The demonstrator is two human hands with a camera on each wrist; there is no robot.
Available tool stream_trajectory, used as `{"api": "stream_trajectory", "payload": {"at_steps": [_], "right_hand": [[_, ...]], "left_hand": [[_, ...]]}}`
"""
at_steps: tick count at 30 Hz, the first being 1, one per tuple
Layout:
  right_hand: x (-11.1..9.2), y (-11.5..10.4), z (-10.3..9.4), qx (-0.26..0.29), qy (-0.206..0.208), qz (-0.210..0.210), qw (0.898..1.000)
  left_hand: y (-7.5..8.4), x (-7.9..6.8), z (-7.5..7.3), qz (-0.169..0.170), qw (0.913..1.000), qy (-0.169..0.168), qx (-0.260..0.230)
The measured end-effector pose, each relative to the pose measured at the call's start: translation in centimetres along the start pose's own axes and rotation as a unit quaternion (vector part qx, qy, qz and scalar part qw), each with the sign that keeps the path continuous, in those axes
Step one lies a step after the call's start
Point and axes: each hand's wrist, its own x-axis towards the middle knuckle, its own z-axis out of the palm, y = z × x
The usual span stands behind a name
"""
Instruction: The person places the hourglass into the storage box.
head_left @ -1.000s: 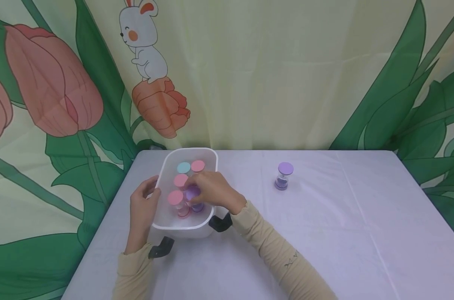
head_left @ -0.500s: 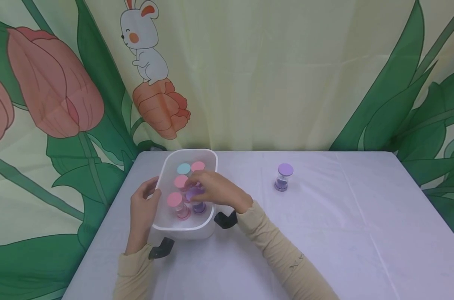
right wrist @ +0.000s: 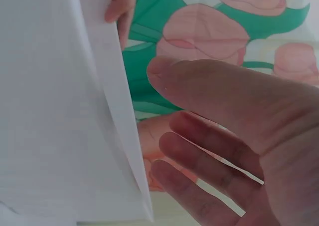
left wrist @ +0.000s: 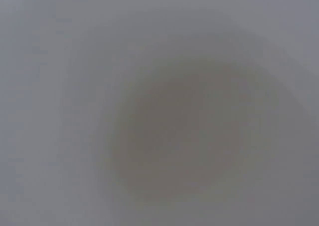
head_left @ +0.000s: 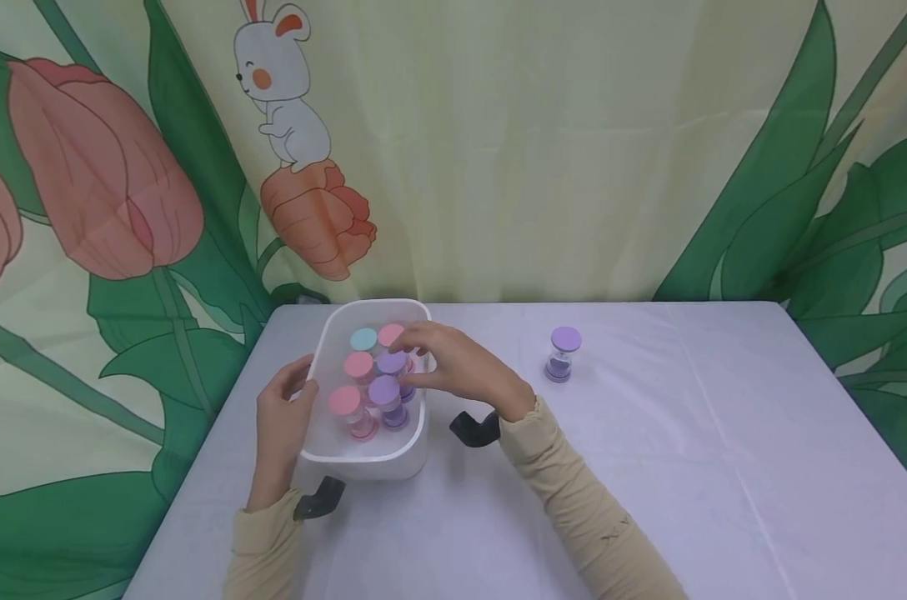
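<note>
A white plastic box (head_left: 367, 457) stands on the table with several small hourglass sand timers upright inside. Their caps are teal (head_left: 363, 339), pink (head_left: 345, 401) and purple (head_left: 384, 390). My left hand (head_left: 283, 421) rests against the box's left wall, thumb and fingertips at the rim. Over the right rim is my right hand (head_left: 461, 367), thumb and fingers parted beside a purple hourglass (head_left: 391, 362) and holding nothing. The right wrist view shows that right hand (right wrist: 224, 136) with spread fingers by the box wall. The left wrist view is a grey blur.
Another purple-capped hourglass (head_left: 563, 354) stands alone on the white-covered table (head_left: 648, 467), right of the box. Behind the table hangs a printed curtain (head_left: 528, 167) with tulips, leaves and a rabbit. A dark wrist mount (head_left: 474, 429) sits beside the right sleeve.
My right hand has let go of the purple hourglass and drawn back to the right and slightly up, so both purple caps in the box show. The left hand stays in place.
</note>
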Motion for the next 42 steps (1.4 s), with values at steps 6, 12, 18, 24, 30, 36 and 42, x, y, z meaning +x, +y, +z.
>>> {"api": "stream_trajectory", "payload": {"at_steps": [6,12,18,24,30,36,42], "right_hand": [[-1.1,0.4,-1.2,-0.016,0.02,0.008,1.0],[-2.4,1.2,-2.2,-0.023,0.036,0.019,0.999],[-4.0,2.1,-3.3,-0.034,0.054,0.041,0.997],[-5.4,2.9,-4.2,-0.027,0.074,0.054,0.995],[-6.2,3.6,-4.6,-0.014,0.093,0.063,0.994],[-7.5,4.6,-5.3,-0.013,0.108,0.088,0.99],[-8.9,5.6,-6.3,-0.017,0.118,0.106,0.987]], "left_hand": [[0.1,-0.1,-0.2,-0.011,0.9999,-0.002,0.002],[-0.1,0.1,-0.1,-0.017,0.9998,-0.003,0.005],[0.0,0.2,0.2,-0.015,0.9999,-0.007,0.001],[0.3,0.2,0.1,-0.005,0.9999,-0.009,0.008],[0.3,0.1,-0.1,-0.005,0.9999,-0.006,0.012],[0.1,0.1,-0.1,-0.001,0.9999,-0.007,0.01],[0.1,0.1,-0.1,-0.002,0.9999,-0.007,0.01]]}}
